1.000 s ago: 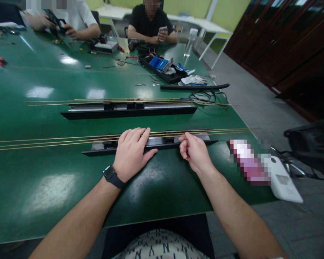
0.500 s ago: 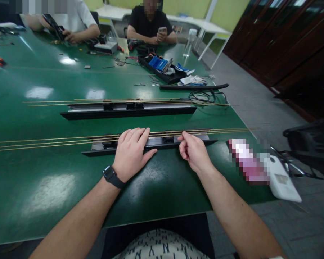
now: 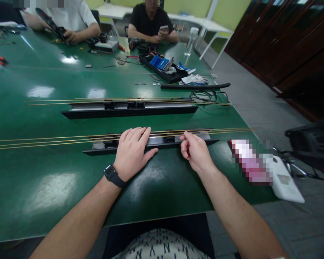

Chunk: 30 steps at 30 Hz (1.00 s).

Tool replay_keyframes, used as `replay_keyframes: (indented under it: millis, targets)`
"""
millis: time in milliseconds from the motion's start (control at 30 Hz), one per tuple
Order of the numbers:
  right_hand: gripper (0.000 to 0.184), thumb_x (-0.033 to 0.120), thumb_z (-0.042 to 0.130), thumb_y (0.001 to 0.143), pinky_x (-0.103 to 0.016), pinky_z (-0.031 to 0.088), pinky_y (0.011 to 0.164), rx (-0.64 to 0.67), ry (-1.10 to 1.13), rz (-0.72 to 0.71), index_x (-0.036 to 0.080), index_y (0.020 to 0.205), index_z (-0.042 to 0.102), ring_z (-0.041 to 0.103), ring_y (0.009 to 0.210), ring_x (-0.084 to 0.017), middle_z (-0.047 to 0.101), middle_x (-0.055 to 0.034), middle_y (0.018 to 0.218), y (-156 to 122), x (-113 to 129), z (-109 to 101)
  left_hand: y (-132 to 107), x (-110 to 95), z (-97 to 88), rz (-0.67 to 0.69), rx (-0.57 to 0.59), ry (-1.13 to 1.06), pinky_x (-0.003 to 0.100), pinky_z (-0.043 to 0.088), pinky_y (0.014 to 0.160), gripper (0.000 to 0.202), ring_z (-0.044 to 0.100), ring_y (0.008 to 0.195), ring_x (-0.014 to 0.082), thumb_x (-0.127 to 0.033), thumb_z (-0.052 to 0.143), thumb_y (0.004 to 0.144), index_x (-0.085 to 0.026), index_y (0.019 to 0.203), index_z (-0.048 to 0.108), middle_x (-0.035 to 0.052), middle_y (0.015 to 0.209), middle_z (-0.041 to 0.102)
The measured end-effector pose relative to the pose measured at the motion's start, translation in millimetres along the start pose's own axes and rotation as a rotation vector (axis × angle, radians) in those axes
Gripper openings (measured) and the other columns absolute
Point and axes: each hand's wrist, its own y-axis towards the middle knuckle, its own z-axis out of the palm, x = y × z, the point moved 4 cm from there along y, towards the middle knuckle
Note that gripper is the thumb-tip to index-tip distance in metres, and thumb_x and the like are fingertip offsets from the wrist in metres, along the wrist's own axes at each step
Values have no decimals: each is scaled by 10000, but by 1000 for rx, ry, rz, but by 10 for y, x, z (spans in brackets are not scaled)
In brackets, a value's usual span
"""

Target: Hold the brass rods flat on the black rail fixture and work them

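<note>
Near me on the green table lies a long black rail (image 3: 153, 144) with a grey metal channel and black blocks (image 3: 170, 135) in it. Several thin gold-coloured rods (image 3: 56, 139) run lengthwise over it, past both its ends. My left hand (image 3: 132, 153) lies palm down across the rail and rods, fingers straight and thumb out. To the right, my right hand (image 3: 196, 151) is closed, its fingers curled and its fingertips at the rods. Whatever lies between those fingertips is hidden. A second black rail (image 3: 129, 112), also topped with gold-coloured rods, lies farther back.
A black strip (image 3: 194, 86), a coiled cable (image 3: 203, 95) and a black tray (image 3: 175, 76) with blue parts lie beyond. At right are a white device (image 3: 286, 183) and a blurred pink item (image 3: 251, 162). Two people sit opposite, one holding a phone (image 3: 163, 28), the other a black object (image 3: 52, 25).
The view has shifted very slightly. Both my hands keep their places on the rail and rods. Across the table, the black object in a person's hands has tilted a little.
</note>
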Motion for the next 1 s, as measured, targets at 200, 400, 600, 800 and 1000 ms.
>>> replay_keyframes:
  millis: [200,400,600,800,1000]
  targets:
    - [287,442,702,866,-193,189,290,-7,10,-1,173,807,622,382,278,-79,540,45,436,5,-3,-10,1,0,-5,-12,3,-15,508,358,1159,626,541,1324,340,-465,632,939,-157,1471,512,161,1395,625]
    - [286,448,700,864,-197,189,289,-2,-5,-9,179,807,624,381,282,-82,552,44,434,3,9,-9,2,3,-2,-15,0,-25,509,349,1171,623,538,1334,342,-461,640,934,-172,1471,515,157,1392,626]
    - [346,498,722,855,-193,185,291,10,-25,0,163,822,643,377,281,-76,548,43,430,-7,14,0,-4,5,4,-14,0,-22,505,339,1180,625,534,1338,337,-462,637,938,-157,1469,515,159,1395,623]
    - [335,482,747,835,-192,183,293,17,-37,-16,157,843,665,367,283,-74,542,48,427,-21,35,19,-1,2,4,-10,-1,-18,510,357,1161,637,538,1323,337,-471,646,930,-152,1466,517,163,1392,624]
    - [338,494,754,827,-193,197,289,16,-15,-12,178,826,636,375,286,-79,535,47,434,-2,12,10,1,6,4,-13,-3,-27,513,349,1171,629,539,1330,340,-464,644,931,-163,1469,516,158,1389,627]
